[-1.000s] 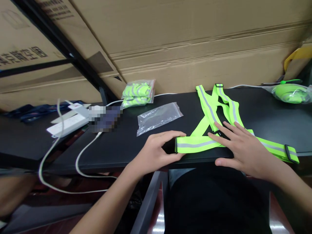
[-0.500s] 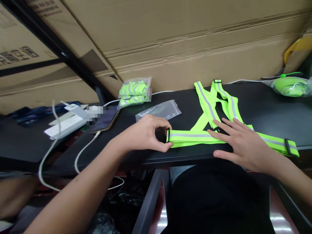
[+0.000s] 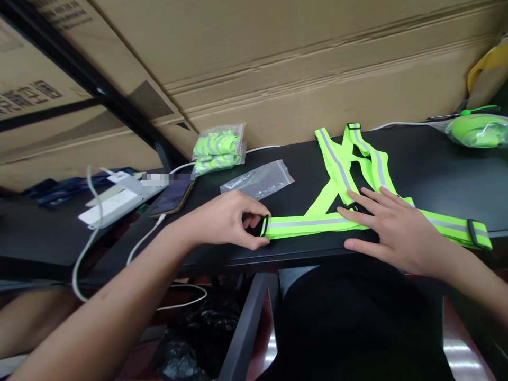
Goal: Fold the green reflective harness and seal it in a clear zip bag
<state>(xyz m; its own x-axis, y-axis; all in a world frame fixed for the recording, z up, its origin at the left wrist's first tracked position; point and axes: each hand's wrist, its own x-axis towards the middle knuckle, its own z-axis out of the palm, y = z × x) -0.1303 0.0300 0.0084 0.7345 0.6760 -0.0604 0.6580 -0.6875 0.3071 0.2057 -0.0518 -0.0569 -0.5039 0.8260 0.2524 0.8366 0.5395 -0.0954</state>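
Left hand [image 3: 226,219] clamped on black buckle [image 3: 264,226], thumb and fingers together; right hand [image 3: 392,233] open, flat on strap. One reflective vest [image 3: 309,225] at 12 o'clock on table [image 3: 428,159]; one packed bag [image 3: 216,151], one clear bag [image 3: 257,180] at 11 o'clock.

Table [image 3: 413,164]: across the middle of the frame. Cardboard boxes [image 3: 301,69]: behind it, filling the top of the frame.

On the table, left to right:
- Power strip [image 3: 111,203]: far left.
- Phone [image 3: 171,197]: just right of the strip.
- Cable [image 3: 145,241]: runs from the phone over the table's front edge.
- Bagged vests [image 3: 217,150]: at the back, right of the phone.
- Plastic bag [image 3: 257,180]: just right of and before them.
- Vest [image 3: 337,177]: centre right, lying flat, one strap along the front edge.
- Left hand [image 3: 226,219]: at the strap's left end, pinching it.
- Right hand [image 3: 392,230]: flat on the vest.
- Bagged bundle [image 3: 478,131]: upper right corner.
- Screwdriver [image 3: 482,110]: behind the bundle.
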